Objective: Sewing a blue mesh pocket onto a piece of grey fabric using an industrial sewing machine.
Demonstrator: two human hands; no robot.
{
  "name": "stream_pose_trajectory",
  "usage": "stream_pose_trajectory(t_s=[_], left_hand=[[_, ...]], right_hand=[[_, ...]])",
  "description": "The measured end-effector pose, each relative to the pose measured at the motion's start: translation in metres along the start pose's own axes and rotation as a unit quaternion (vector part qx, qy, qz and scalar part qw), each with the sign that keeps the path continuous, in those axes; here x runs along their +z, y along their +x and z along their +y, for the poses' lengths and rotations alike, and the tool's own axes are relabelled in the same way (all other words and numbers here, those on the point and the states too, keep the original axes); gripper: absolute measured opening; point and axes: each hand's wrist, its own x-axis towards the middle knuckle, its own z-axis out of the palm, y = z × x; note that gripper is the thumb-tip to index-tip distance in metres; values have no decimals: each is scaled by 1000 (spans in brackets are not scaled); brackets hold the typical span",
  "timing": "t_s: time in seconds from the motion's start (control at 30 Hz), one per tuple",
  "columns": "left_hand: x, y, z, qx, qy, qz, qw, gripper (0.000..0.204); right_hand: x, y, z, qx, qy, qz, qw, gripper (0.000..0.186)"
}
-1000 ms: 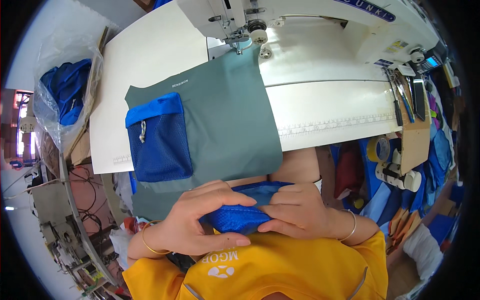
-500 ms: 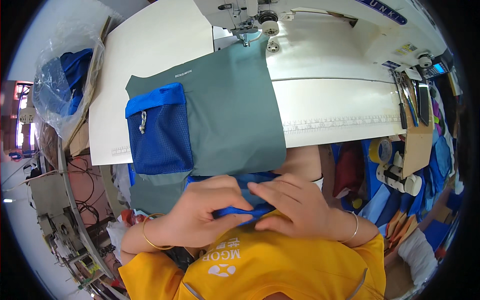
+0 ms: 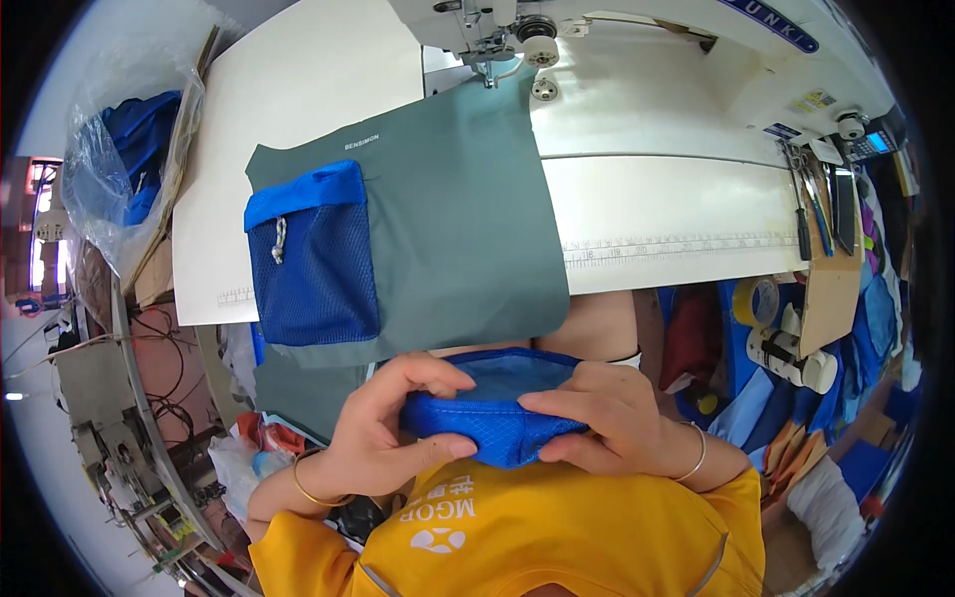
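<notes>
A blue fabric pocket is spread between my hands, just in front of my yellow shirt. Its mouth gapes upward, showing a duller blue lining, and a stitched line runs along the near rim. At its left end, my left hand curves round it, thumb against the outside and fingers at the rim. My right hand pinches the right side between thumb and fingers. Beyond them, a grey-green fabric panel lies on the sewing table, its far edge under the needle area. A blue mesh pocket with a cord toggle sits on its left part.
The white sewing machine stands at the back right of the white table. Scissors and other tools lie at the table's right end, above yellow tape and fabric piles. A clear plastic bag with blue cloth is at left.
The blue pocket, earlier bunched and mostly hidden under my fingers, is now raised and opened out. My left hand has spread its thumb and fingers; my right still grips the cloth.
</notes>
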Motion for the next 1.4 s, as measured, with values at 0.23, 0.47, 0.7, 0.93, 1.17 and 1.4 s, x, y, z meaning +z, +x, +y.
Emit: stream_pose_trajectory(t_s=[0.23,0.47,0.7,0.93,1.17,1.4], left_hand=[[-1,9,10,83,72,-49,993,35],[2,9,16,63,131,-33,989,32],[-2,6,9,46,52,-76,995,21],[2,-3,6,245,343,51,905,31],[8,-10,2,193,290,58,935,40],[15,-6,13,166,301,31,938,42]], right_hand=[[7,7,-10,17,-13,38,999,47],[8,2,-19,97,26,8,995,32],[8,0,-17,59,39,13,997,25],[3,1,-13,25,46,19,998,28],[10,-1,-6,6,35,26,999,31],[22,-2,-5,-16,48,52,997,34]])
